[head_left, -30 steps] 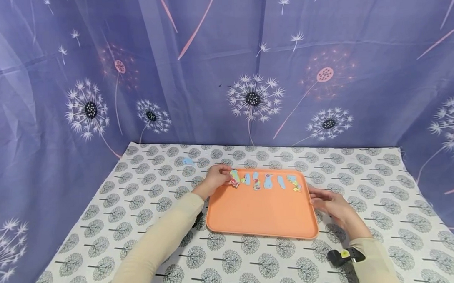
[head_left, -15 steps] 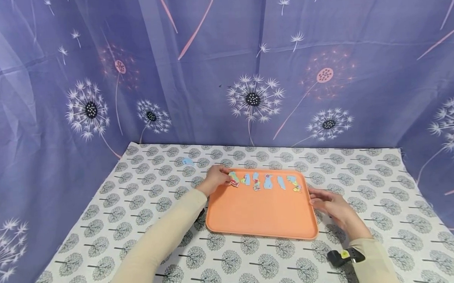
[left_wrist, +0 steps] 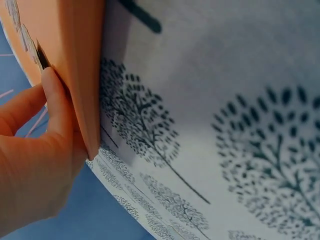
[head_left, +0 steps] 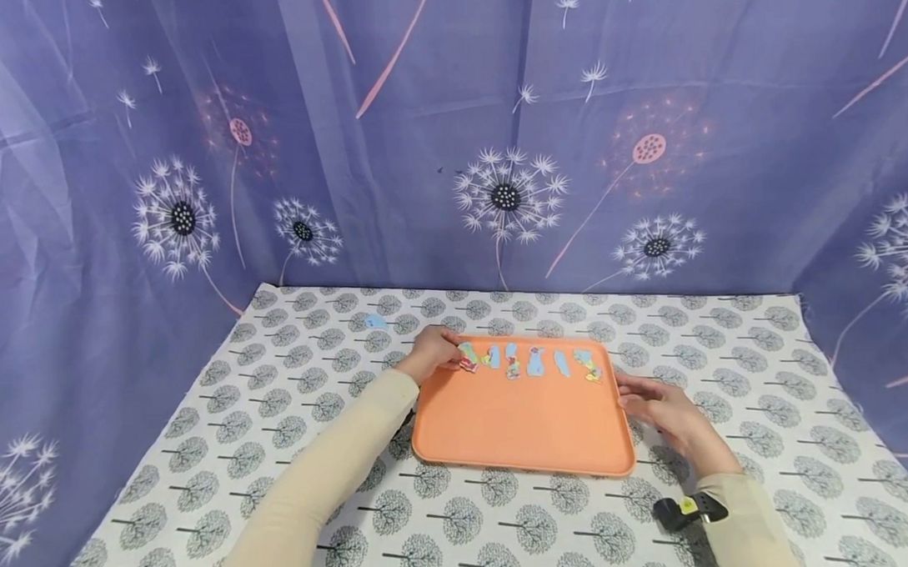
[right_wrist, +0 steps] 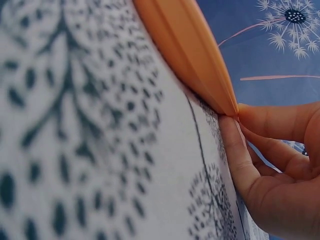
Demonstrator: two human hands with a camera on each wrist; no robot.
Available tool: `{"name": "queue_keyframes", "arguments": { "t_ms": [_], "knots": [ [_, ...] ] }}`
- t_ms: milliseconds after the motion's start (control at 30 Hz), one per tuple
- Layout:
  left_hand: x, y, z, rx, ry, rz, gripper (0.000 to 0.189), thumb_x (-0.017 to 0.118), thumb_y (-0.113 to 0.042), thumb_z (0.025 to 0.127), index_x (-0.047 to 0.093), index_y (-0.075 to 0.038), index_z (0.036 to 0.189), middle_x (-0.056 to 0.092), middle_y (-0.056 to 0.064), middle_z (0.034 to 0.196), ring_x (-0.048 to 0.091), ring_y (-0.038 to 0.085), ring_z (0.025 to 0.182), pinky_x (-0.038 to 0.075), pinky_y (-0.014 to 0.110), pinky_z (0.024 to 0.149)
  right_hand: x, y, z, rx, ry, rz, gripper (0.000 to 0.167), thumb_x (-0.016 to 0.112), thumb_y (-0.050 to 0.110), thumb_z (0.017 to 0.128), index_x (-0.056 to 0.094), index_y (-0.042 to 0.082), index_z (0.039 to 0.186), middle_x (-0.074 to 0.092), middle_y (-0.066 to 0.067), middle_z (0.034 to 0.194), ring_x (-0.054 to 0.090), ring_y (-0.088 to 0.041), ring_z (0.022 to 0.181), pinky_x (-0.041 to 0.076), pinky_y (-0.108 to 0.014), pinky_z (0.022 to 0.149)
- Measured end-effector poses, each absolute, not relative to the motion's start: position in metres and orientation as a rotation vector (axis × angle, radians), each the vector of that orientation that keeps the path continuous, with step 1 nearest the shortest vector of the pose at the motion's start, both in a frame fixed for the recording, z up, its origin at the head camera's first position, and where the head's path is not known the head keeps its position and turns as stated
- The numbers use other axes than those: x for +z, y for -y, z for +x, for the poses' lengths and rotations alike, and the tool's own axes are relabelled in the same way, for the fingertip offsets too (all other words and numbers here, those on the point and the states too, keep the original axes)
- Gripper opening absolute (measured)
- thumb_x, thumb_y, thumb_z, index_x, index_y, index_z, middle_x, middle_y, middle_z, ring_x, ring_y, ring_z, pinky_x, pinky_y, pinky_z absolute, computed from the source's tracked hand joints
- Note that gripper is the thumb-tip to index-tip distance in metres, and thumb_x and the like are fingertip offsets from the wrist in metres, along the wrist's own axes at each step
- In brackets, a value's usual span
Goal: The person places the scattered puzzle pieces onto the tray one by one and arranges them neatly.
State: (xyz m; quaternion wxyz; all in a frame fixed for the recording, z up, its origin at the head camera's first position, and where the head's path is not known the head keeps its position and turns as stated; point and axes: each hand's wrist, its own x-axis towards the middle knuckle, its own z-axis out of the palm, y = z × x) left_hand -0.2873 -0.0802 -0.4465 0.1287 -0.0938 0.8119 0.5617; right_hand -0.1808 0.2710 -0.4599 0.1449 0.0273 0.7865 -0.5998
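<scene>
An orange tray (head_left: 522,423) lies on the cloth, with a row of small, irregular picture pieces near its far rim. At the row's left end is a piece printed in green, red and blue (head_left: 468,360). My left hand (head_left: 432,351) reaches over the tray's far left corner and pinches this piece by its left edge; in the left wrist view the thumb (left_wrist: 56,102) is at the piece, a dark gap beneath its edge. My right hand (head_left: 664,410) grips the tray's right rim between thumb and fingers, seen close in the right wrist view.
Beyond the tray's far left corner, a loose light-blue piece (head_left: 375,320) lies on the tree-patterned tablecloth (head_left: 750,365). A purple dandelion curtain (head_left: 413,176) hangs behind the table and along both sides. A black wrist camera (head_left: 676,514) sits on the right sleeve.
The leftmost piece has shifted slightly left and lies a little lower at the row's end, with my left fingers still at its edge. My right hand stays on the tray rim.
</scene>
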Motion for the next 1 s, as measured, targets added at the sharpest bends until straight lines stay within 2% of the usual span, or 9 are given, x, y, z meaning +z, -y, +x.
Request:
{"name": "queue_keyframes", "arguments": {
  "t_ms": [100,267,433,500,633,733,800,933,1000],
  "knots": [
    [-0.447,0.079,-0.285,1.624,-2.399,-0.26,0.025,0.066,0.017,0.078,0.066,0.007,0.101,0.065,0.019,0.1,0.066,0.02,0.063,0.06,0.027,0.061,-0.46,-0.27,-0.181,-1.711,-2.272,0.098,0.065,0.065,0.014,0.092,0.034,-0.003,0.146,0.058,-0.015,0.125,0.061,-0.006,0.097,0.051,-0.032,0.097],
    [-0.443,0.084,-0.282,1.679,-2.366,-0.23,0.026,0.066,0.016,0.079,0.066,0.007,0.103,0.065,0.018,0.1,0.069,0.025,0.071,0.061,0.029,0.063,-0.461,-0.27,-0.181,-1.737,-2.264,0.098,0.065,0.065,0.011,0.091,0.034,-0.004,0.145,0.059,-0.013,0.122,0.061,-0.006,0.096,0.052,-0.026,0.093],
    [-0.438,0.102,-0.283,1.764,-2.342,-0.146,0.028,0.064,0.011,0.083,0.065,0.005,0.11,0.064,0.018,0.092,0.068,0.031,0.078,0.061,0.032,0.07,-0.46,-0.269,-0.182,-1.738,-2.265,0.098,0.065,0.065,0.01,0.09,0.034,-0.005,0.145,0.059,-0.015,0.123,0.061,-0.007,0.096,0.053,-0.025,0.091],
    [-0.437,0.113,-0.285,1.76,-2.397,-0.129,0.03,0.063,0.008,0.085,0.063,0.005,0.115,0.064,0.018,0.094,0.067,0.033,0.084,0.06,0.034,0.076,-0.459,-0.269,-0.181,-1.741,-2.26,0.102,0.065,0.065,0.01,0.09,0.034,-0.005,0.145,0.058,-0.015,0.123,0.061,-0.007,0.096,0.053,-0.025,0.091],
    [-0.436,0.139,-0.292,1.774,-2.529,-0.186,0.031,0.062,0.004,0.086,0.062,0.005,0.117,0.063,0.014,0.094,0.066,0.026,0.079,0.059,0.035,0.08,-0.459,-0.271,-0.181,-1.76,-2.241,0.088,0.066,0.066,0.009,0.089,0.033,-0.006,0.145,0.058,-0.014,0.123,0.061,-0.006,0.096,0.053,-0.023,0.09],
    [-0.435,0.157,-0.298,1.801,-2.59,-0.297,0.03,0.062,0.002,0.086,0.063,0.005,0.117,0.063,0.013,0.094,0.062,0.018,0.073,0.059,0.034,0.078,-0.46,-0.271,-0.181,-1.77,-2.236,0.077,0.067,0.066,0.009,0.089,0.033,-0.007,0.145,0.058,-0.013,0.122,0.061,-0.006,0.096,0.053,-0.022,0.09],
    [-0.435,0.168,-0.301,1.854,-2.588,-0.362,0.031,0.06,0.001,0.088,0.061,0.006,0.119,0.064,0.016,0.099,0.063,0.022,0.078,0.058,0.035,0.079,-0.46,-0.271,-0.181,-1.771,-2.238,0.074,0.067,0.066,0.009,0.089,0.033,-0.007,0.145,0.058,-0.013,0.121,0.061,-0.006,0.096,0.053,-0.022,0.09],
    [-0.438,0.186,-0.307,2.006,-2.499,-0.501,0.034,0.059,-0.001,0.092,0.057,0.008,0.125,0.062,0.024,0.114,0.063,0.034,0.101,0.055,0.038,0.089,-0.461,-0.271,-0.182,-1.767,-2.243,0.084,0.066,0.066,0.009,0.089,0.033,-0.007,0.145,0.058,-0.014,0.122,0.061,-0.006,0.096,0.053,-0.022,0.09],
    [-0.44,0.192,-0.309,2.065,-2.448,-0.571,0.036,0.059,0.0,0.092,0.055,0.009,0.126,0.06,0.026,0.119,0.061,0.037,0.106,0.054,0.038,0.092,-0.461,-0.271,-0.182,-1.762,-2.246,0.095,0.066,0.066,0.009,0.089,0.034,-0.006,0.145,0.059,-0.013,0.122,0.062,-0.006,0.095,0.053,-0.022,0.09]
  ]
}}
